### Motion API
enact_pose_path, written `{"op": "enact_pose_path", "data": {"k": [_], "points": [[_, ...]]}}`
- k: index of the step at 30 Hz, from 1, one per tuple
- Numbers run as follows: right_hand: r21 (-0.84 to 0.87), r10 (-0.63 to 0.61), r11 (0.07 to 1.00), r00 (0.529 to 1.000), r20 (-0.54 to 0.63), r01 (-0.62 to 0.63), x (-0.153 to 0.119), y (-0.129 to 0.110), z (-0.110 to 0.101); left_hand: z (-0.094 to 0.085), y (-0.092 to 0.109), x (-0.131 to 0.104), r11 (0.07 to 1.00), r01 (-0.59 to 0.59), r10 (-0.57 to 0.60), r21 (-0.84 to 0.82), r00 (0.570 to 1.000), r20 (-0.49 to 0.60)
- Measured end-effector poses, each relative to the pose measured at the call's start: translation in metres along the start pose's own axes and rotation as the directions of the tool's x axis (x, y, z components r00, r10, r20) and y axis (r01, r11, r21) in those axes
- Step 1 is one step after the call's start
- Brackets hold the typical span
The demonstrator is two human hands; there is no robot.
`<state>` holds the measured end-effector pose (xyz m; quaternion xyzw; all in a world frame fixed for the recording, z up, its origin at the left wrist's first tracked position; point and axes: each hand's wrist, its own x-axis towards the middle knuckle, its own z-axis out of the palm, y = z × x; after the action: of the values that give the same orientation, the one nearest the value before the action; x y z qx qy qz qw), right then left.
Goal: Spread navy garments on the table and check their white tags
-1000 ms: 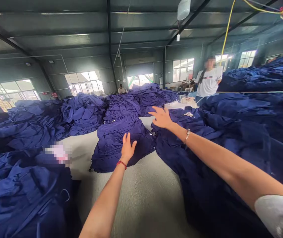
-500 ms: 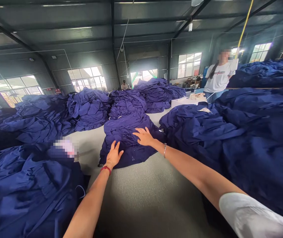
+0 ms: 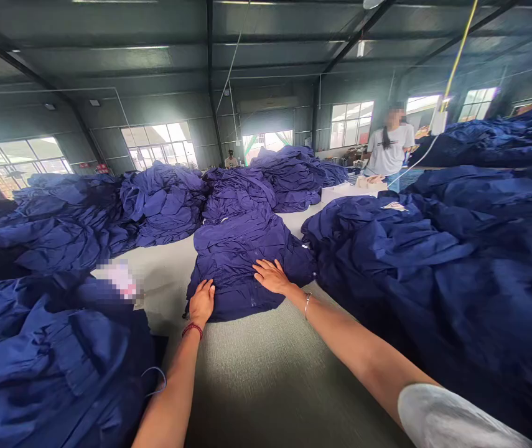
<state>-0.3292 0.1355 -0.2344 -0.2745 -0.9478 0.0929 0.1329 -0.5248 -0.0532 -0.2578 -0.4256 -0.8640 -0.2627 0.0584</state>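
Where the grey table [image 3: 266, 373] shows bare between the heaps, a single navy garment [image 3: 247, 261] lies spread out, its near hem towards the person and its far end running up against the piles behind. It is a deep blue-purple cloth, flattish but creased, with folds running across its upper part; its lower edge lies straight across the table.

The left hand [image 3: 201, 301] rests flat on the garment's near left corner, fingers together and stretched, gripping nothing; a red band sits at the wrist. The right hand [image 3: 271, 275] lies palm down near the middle of the lower part, fingers spread, also clasping nothing, a thin bracelet on its wrist.

A big heap of the same navy cloth [image 3: 434, 261] rises just to the right of the garment, touching its edge. Another pile [image 3: 51, 354] fills the near left, and more mounds [image 3: 163, 202] crowd the far side of the table. Beyond them, by the windows, a person in a white T-shirt [image 3: 389, 155] stands well apart.
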Motion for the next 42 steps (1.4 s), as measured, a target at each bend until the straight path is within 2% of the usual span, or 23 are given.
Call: {"op": "enact_pose_path", "data": {"k": [4, 9, 11, 14, 16, 19, 22, 26, 28, 30, 32, 34, 38, 42], "points": [[0.011, 0.029, 1.0, 0.999, 0.014, -0.029, 0.003, 0.0, 0.003, 0.002, -0.005, 0.007, 0.992, 0.119, -0.123, -0.052, 0.988, -0.089], [0.026, 0.051, 0.998, 0.998, 0.022, -0.051, 0.005, 0.0, 0.005, 0.001, 0.003, 0.019, 0.973, 0.22, -0.223, -0.067, 0.974, -0.039], [0.039, 0.044, 0.998, 0.999, 0.019, -0.045, 0.005, 0.0, 0.005, 0.0, 0.009, 0.022, 0.963, 0.257, -0.262, -0.084, 0.964, -0.052], [0.082, 0.047, 0.996, 0.999, 0.006, -0.047, 0.005, 0.001, 0.003, -0.003, 0.017, 0.025, 0.95, 0.232, -0.265, -0.211, 0.953, -0.146], [0.123, 0.062, 0.991, 0.998, -0.015, -0.06, 0.005, 0.001, 0.001, -0.004, 0.024, 0.027, 0.903, 0.179, -0.278, -0.391, 0.937, -0.214], [0.17, 0.075, 0.984, 0.994, -0.079, -0.06, 0.005, -0.001, -0.001, -0.007, 0.037, 0.03, 0.709, 0.095, -0.311, -0.699, 0.931, -0.189], [0.154, 0.072, 0.987, 0.979, -0.193, -0.043, 0.006, -0.003, -0.001, -0.015, 0.053, 0.033, 0.46, 0.034, -0.349, -0.888, 0.926, -0.146], [0.066, 0.105, 0.994, 0.917, -0.385, -0.086, 0.01, -0.002, -0.003, -0.036, 0.065, 0.032, 0.158, -0.006, -0.503, -0.987, 0.86, -0.086], [0.023, 0.106, 0.994, 0.889, -0.445, -0.107, 0.012, 0.002, -0.006, -0.048, 0.065, 0.029, 0.06, 0.017, -0.55, -0.998, 0.835, -0.019], [-0.005, 0.102, 0.993, 0.881, -0.461, -0.117, 0.014, 0.007, -0.009, -0.058, 0.062, 0.026, 0.008, 0.053, -0.568, -0.999, 0.822, 0.039], [-0.011, 0.114, 0.991, 0.891, -0.439, -0.132, 0.016, 0.011, -0.012, -0.063, 0.059, 0.023, -0.002, 0.098, -0.578, -0.995, 0.812, 0.082], [0.013, 0.182, 0.981, 0.903, -0.388, -0.192, 0.019, 0.013, -0.017, -0.064, 0.058, 0.021, 0.02, 0.149, -0.594, -0.989, 0.797, 0.108], [0.101, 0.346, 0.938, 0.89, -0.298, -0.331, 0.022, 0.012, -0.034, -0.058, 0.057, 0.023, 0.105, 0.182, -0.641, -0.978, 0.764, 0.073], [0.125, 0.283, 0.958, 0.919, -0.273, -0.258, 0.019, 0.013, -0.052, -0.053, 0.049, 0.027, 0.161, 0.157, -0.68, -0.974, 0.733, 0.005]]}}
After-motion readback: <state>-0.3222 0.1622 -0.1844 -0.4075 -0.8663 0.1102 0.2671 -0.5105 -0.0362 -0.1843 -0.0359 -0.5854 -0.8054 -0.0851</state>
